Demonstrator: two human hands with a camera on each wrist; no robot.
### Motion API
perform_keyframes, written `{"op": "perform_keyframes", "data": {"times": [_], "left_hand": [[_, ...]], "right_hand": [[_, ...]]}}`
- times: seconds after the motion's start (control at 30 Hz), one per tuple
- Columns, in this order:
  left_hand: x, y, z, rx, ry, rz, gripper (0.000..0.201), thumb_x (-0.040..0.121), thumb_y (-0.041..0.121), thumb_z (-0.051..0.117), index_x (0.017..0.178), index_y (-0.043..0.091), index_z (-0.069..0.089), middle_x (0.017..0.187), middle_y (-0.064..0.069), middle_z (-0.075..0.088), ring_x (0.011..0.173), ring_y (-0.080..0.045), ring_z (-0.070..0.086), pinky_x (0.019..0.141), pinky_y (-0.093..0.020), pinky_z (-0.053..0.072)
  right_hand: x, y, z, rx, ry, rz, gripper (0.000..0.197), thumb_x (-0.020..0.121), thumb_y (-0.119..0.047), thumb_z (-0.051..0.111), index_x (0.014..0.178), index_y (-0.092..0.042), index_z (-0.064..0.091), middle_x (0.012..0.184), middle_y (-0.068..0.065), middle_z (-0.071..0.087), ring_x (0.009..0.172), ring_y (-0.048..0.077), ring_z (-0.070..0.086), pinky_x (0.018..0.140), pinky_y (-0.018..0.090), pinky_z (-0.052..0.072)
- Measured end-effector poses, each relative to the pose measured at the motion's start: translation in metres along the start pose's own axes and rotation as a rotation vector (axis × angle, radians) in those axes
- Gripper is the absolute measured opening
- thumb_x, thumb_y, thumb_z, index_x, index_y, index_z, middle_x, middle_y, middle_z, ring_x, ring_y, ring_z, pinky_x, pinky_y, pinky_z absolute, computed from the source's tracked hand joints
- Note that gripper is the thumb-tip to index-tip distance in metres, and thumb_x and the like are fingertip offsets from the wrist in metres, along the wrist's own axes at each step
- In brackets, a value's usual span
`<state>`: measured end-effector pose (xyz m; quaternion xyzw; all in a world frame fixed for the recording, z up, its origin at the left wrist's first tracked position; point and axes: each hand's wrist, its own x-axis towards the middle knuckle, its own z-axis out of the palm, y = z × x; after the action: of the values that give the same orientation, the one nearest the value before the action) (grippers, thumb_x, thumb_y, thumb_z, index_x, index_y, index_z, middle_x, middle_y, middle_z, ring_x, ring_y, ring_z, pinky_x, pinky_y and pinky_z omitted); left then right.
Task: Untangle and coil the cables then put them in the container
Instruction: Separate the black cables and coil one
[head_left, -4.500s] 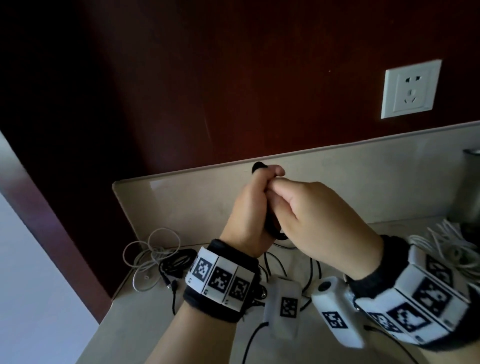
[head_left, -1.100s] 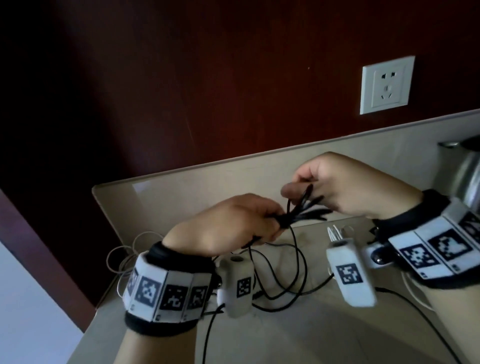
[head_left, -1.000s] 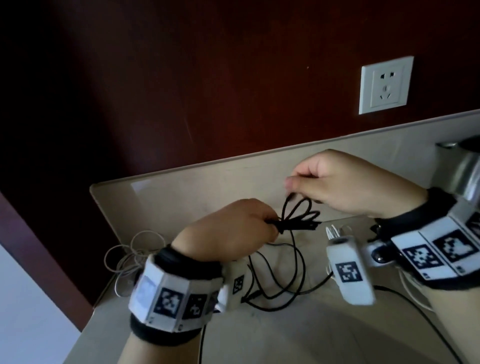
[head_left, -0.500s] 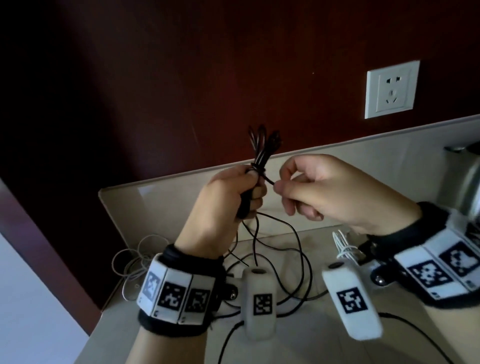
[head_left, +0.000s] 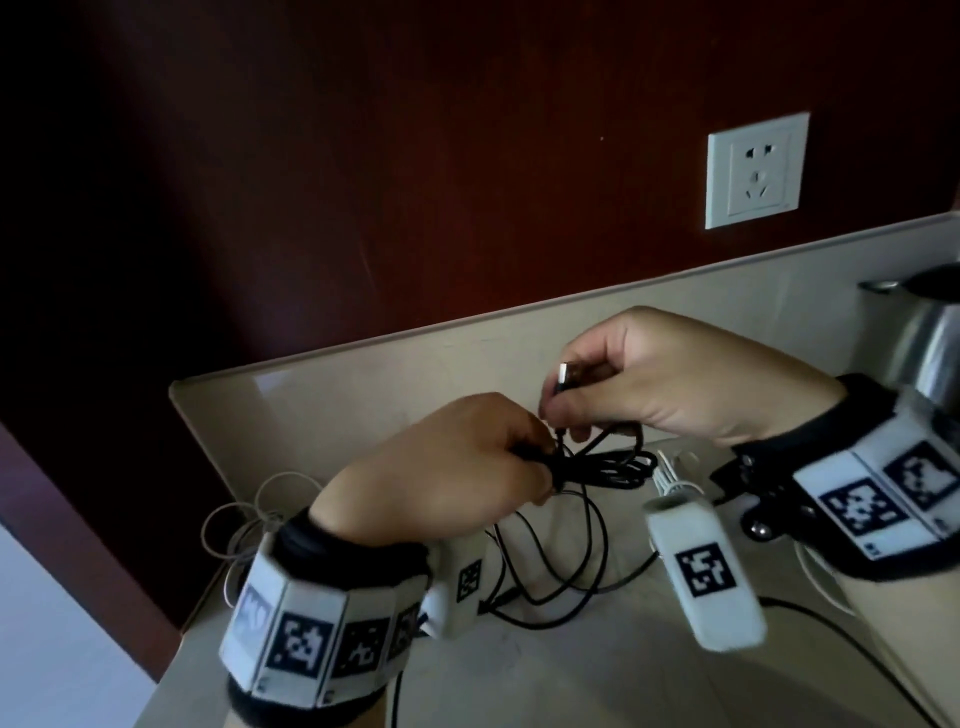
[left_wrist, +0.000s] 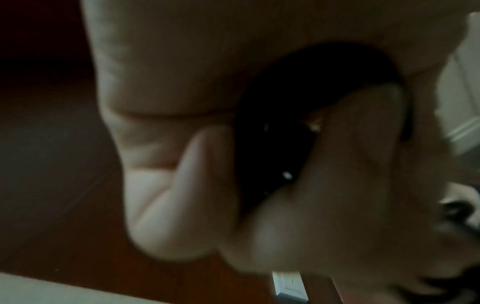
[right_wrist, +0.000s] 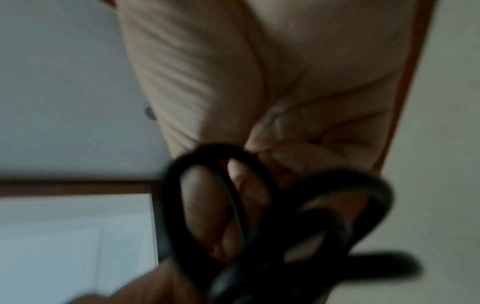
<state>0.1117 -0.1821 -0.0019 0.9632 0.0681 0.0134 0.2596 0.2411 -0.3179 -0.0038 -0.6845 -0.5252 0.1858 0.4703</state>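
Observation:
My left hand (head_left: 467, 462) grips a folded bundle of black cable (head_left: 602, 464) above the beige counter (head_left: 571, 665), with the loops sticking out to the right. My right hand (head_left: 639, 384) pinches the cable's free end, whose metal USB plug (head_left: 566, 375) pokes out between thumb and fingers. Loose black cable (head_left: 566, 577) hangs from the bundle onto the counter. In the left wrist view the fingers (left_wrist: 202, 185) curl round a dark mass of black cable (left_wrist: 285, 127). In the right wrist view black cable loops (right_wrist: 233, 205) cross the fingers (right_wrist: 259, 185). No container is in view.
A tangle of white cable (head_left: 249, 519) lies at the counter's left corner. More white cable (head_left: 670, 475) lies under my right hand. A steel kettle (head_left: 924, 343) stands at the right edge. A white wall socket (head_left: 756, 169) is on the dark red wall.
My left hand has swung the bundle from upright down to level and lower. My right hand has shifted along the cable to hold the plug end.

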Motion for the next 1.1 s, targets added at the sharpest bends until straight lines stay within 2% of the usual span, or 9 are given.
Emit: {"op": "perform_keyframes", "data": {"times": [0.17, 0.23, 0.37, 0.43, 0.53, 0.73, 0.9, 1.0, 1.1], "left_hand": [[0.009, -0.001, 0.007, -0.124, 0.271, -0.113, 0.022, 0.09, 0.019, 0.059, 0.073, 0.01, 0.07, 0.059, -0.004, 0.069, 0.053, -0.02, 0.065, 0.061, -0.039, 0.058], [0.011, 0.0, 0.008, -0.244, 0.309, -0.139, 0.021, 0.094, 0.017, 0.056, 0.082, 0.006, 0.069, 0.061, -0.006, 0.071, 0.057, -0.027, 0.069, 0.063, -0.041, 0.06], [0.013, 0.005, 0.01, -0.556, 0.401, -0.121, 0.03, 0.099, 0.012, 0.052, 0.129, 0.013, 0.053, 0.068, -0.013, 0.072, 0.05, -0.026, 0.067, 0.046, -0.028, 0.053], [0.015, 0.007, 0.01, -0.694, 0.51, -0.038, 0.023, 0.099, 0.005, 0.049, 0.12, 0.011, 0.055, 0.073, -0.018, 0.071, 0.053, -0.029, 0.067, 0.05, -0.033, 0.056], [0.017, 0.007, 0.012, -0.776, 0.611, 0.069, 0.016, 0.1, 0.0, 0.044, 0.112, 0.009, 0.051, 0.081, -0.021, 0.069, 0.057, -0.033, 0.067, 0.052, -0.036, 0.057], [0.022, 0.007, 0.017, -0.735, 0.618, 0.186, 0.021, 0.1, -0.004, 0.038, 0.112, 0.011, 0.046, 0.076, -0.013, 0.062, 0.055, -0.03, 0.061, 0.051, -0.035, 0.054], [0.022, 0.014, 0.021, -0.91, 0.567, 0.229, 0.008, 0.096, 0.013, 0.037, 0.101, 0.011, 0.043, 0.067, -0.003, 0.054, 0.054, -0.022, 0.05, 0.048, -0.033, 0.039], [0.024, 0.019, 0.03, -0.769, 0.659, 0.261, 0.025, 0.109, 0.028, 0.027, 0.104, 0.01, 0.044, 0.071, -0.003, 0.054, 0.058, -0.023, 0.052, 0.05, -0.033, 0.045], [0.026, 0.02, 0.034, -0.703, 0.745, 0.362, 0.018, 0.108, 0.024, 0.029, 0.113, 0.014, 0.043, 0.085, -0.005, 0.062, 0.071, -0.022, 0.062, 0.06, -0.036, 0.055]], "right_hand": [[0.0, -0.005, 0.011, -0.415, 0.301, -0.274, 0.007, 0.08, -0.036, 0.074, 0.084, -0.033, 0.078, 0.076, -0.022, 0.071, 0.08, -0.005, 0.063, 0.073, 0.008, 0.045], [0.001, -0.002, 0.017, -0.518, 0.413, -0.352, 0.015, 0.078, -0.042, 0.066, 0.085, -0.035, 0.078, 0.074, -0.025, 0.065, 0.087, 0.0, 0.055, 0.076, 0.013, 0.043], [0.006, 0.005, 0.023, -0.512, 0.628, -0.422, 0.019, 0.077, -0.04, 0.059, 0.087, -0.035, 0.075, 0.078, -0.019, 0.056, 0.093, 0.011, 0.051, 0.084, 0.045, 0.047], [0.009, 0.005, 0.028, -0.433, 0.71, -0.481, 0.012, 0.081, -0.026, 0.067, 0.092, -0.029, 0.071, 0.085, -0.016, 0.062, 0.093, 0.011, 0.058, 0.084, 0.037, 0.049], [0.009, 0.004, 0.032, -0.14, 0.666, -0.431, 0.014, 0.085, -0.013, 0.074, 0.096, -0.019, 0.068, 0.084, -0.01, 0.073, 0.077, -0.001, 0.066, 0.067, 0.012, 0.047], [0.007, -0.002, 0.028, 0.335, 0.478, -0.302, 0.014, 0.089, -0.014, 0.067, 0.096, -0.023, 0.075, 0.086, -0.012, 0.074, 0.073, -0.005, 0.063, 0.061, 0.012, 0.046], [0.007, -0.004, 0.028, 0.398, 0.418, -0.263, 0.015, 0.093, -0.015, 0.061, 0.095, -0.023, 0.073, 0.092, -0.001, 0.075, 0.068, 0.014, 0.058, 0.044, 0.023, 0.036], [0.007, -0.002, 0.025, 0.461, 0.465, -0.207, 0.015, 0.078, -0.03, 0.072, 0.088, -0.02, 0.068, 0.075, -0.002, 0.071, 0.066, 0.011, 0.065, 0.049, 0.023, 0.046], [0.008, -0.003, 0.026, 0.556, 0.489, -0.182, 0.022, 0.067, -0.031, 0.075, 0.082, -0.016, 0.069, 0.066, 0.001, 0.068, 0.06, 0.013, 0.065, 0.052, 0.026, 0.051]]}}
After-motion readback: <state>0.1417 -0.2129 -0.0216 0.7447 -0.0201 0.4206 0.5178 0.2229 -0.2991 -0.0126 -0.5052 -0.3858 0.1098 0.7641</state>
